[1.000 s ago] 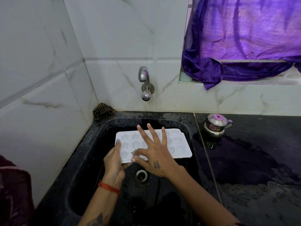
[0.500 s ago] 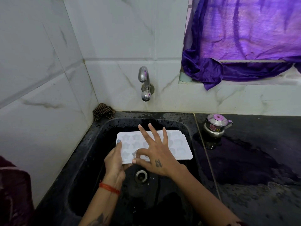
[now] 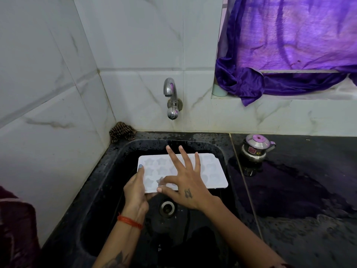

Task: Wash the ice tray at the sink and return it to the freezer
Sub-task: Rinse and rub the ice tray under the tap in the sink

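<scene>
White rectangular silicone-looking ice tray [image 3: 212,171] with star-shaped cavities, held level over the black stone sink [image 3: 119,151], above the steel drain [image 3: 167,207]. Long axis running left to right across the basin, cavities facing up, short left end toward the near-left wall. Probably light and bendy, likely slick when wet; best taken by the flat rim at a short end, with a second hold farther along to stop sagging. Left hand [image 3: 135,192] clamped on the left short edge, thumb lying along the rim on top, remaining fingers underneath and hidden. Right hand [image 3: 185,182] over the tray's middle, three fingers spread wide and lifted, thumb and forefinger pinched at something small and pale in a near-row cavity; unclear what. Chrome wall tap [image 3: 172,99] directly behind, no water seen running. Small steel pot with purple knob [image 3: 254,147] on the wet black counter [image 3: 301,190] to the right.
</scene>
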Tool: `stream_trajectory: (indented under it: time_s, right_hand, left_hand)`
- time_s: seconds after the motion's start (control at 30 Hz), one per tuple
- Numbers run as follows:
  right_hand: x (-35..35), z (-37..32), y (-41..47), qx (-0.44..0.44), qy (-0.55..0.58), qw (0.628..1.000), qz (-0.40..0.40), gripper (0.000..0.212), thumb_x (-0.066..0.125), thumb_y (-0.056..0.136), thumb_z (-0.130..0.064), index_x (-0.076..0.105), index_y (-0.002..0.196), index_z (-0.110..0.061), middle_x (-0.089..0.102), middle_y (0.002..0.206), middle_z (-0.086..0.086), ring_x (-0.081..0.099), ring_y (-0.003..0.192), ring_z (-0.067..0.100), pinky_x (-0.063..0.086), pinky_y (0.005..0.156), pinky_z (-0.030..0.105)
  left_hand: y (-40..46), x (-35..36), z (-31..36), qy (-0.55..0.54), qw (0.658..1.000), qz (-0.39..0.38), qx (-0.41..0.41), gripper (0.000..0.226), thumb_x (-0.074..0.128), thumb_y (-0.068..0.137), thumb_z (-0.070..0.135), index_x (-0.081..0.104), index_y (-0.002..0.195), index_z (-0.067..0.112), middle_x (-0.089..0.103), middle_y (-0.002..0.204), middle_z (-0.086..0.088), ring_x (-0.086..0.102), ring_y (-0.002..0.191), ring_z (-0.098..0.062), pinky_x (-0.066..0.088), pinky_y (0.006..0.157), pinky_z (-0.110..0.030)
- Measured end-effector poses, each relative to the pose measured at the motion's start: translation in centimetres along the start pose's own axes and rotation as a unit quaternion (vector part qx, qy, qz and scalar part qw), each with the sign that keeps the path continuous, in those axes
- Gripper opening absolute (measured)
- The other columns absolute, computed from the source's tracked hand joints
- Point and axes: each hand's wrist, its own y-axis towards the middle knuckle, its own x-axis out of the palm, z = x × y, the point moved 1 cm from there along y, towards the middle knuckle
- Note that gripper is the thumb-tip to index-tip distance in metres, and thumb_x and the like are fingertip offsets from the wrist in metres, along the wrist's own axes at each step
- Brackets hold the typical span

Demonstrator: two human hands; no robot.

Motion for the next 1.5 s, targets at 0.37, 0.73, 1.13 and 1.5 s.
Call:
stream_trajectory:
  time_s: [0.37,0.73,1.13,1.5]
  right_hand:
    - [-0.3,0.1,0.2,0.003,0.02,0.999,-0.043,0.041,0.039,0.081,-0.067,0.068,0.088,-0.039,-0.009,0.158,-0.007,-0.025,0.142,0.023,-0.02,0.107,0.059]
    - [-0.5,-0.5,0.3,-0.031,-0.007,0.999,-0.005,0.037,0.043,0.086,-0.059,0.056,0.108,-0.033,-0.002,0.16,-0.001,-0.014,0.145,0.027,-0.016,0.11,0.058]
    - [0.7,-1.7,1.5,-0.083,-0.032,0.996,-0.005,0.031,0.044,0.089,-0.051,0.068,0.097,-0.032,0.004,0.159,0.003,-0.005,0.146,0.032,-0.015,0.11,0.06]
    - [0.1,-2.0,1.8,-0.081,-0.012,0.995,-0.061,0.042,0.031,0.087,-0.053,0.069,0.094,-0.037,-0.003,0.159,-0.001,-0.012,0.145,0.033,-0.02,0.107,0.058]
  left_hand:
    - [-0.2,0.0,-0.2,-0.001,1.0,0.002,0.002,0.02,0.057,0.093,0.033,0.064,0.083,0.017,0.07,0.079,-0.004,0.067,0.067,-0.02,0.056,0.06,-0.034]
    - [-0.3,-0.1,-0.1,-0.004,1.0,-0.003,-0.001,0.02,0.056,0.093,0.034,0.065,0.085,0.017,0.069,0.085,-0.005,0.066,0.074,-0.022,0.056,0.064,-0.036]
    - [0.2,-0.2,-0.5,-0.025,0.999,-0.008,-0.039,0.028,0.057,0.092,0.035,0.065,0.102,0.01,0.068,0.088,-0.01,0.064,0.054,-0.016,0.05,0.04,-0.023]
    - [0.5,-0.1,-0.9,-0.03,0.999,-0.008,-0.04,0.033,0.059,0.091,0.035,0.064,0.105,0.006,0.065,0.075,-0.014,0.06,0.039,-0.016,0.049,0.039,-0.022]
